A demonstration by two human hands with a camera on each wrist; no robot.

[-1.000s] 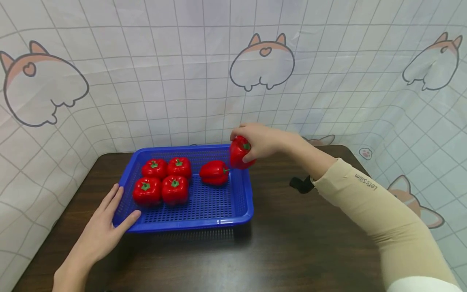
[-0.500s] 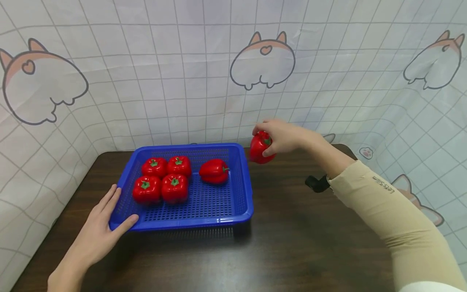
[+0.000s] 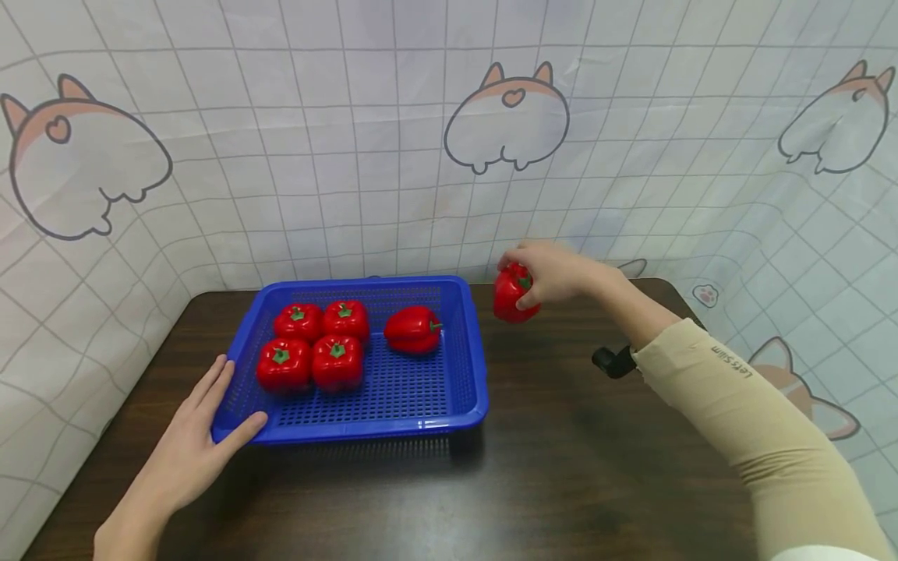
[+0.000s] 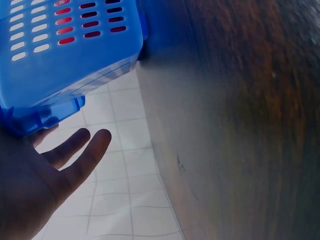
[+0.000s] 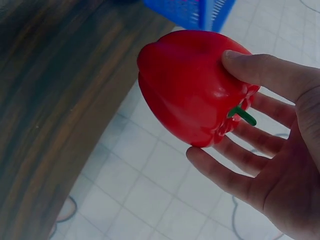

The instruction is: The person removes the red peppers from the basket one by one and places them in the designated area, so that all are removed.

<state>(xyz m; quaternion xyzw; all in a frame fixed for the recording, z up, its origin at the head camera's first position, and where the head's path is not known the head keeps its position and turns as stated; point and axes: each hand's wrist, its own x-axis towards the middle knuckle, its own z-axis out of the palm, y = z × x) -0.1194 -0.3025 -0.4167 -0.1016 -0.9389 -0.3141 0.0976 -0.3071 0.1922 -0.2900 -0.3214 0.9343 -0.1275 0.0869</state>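
My right hand (image 3: pixel 554 273) holds a red bell pepper (image 5: pixel 190 85) by its stem end, thumb on one side and fingers on the other. In the head view that pepper is just right of the blue plastic basket (image 3: pixel 459 422), over the back of the table. My left hand (image 3: pixel 189 444) rests at the basket's left front corner with fingers straight along the rim. Inside the basket, several red bell peppers (image 3: pixel 338 364) stand upright in a block on the left. One more bell pepper (image 3: pixel 412 330) lies on its side at the right, its green stem pointing right.
The dark wooden table (image 3: pixel 561 467) extends in front and to the right of the basket. A white grid-patterned cloth (image 3: pixel 393 210) with cartoon corgis hangs close behind and at both sides. A black strap piece (image 3: pixel 613 362) shows beside the right forearm.
The right hand has carried the bell pepper rightward from over the basket's right rim to beside the basket, lowering slightly in the last half second. The left hand stays at the corner.
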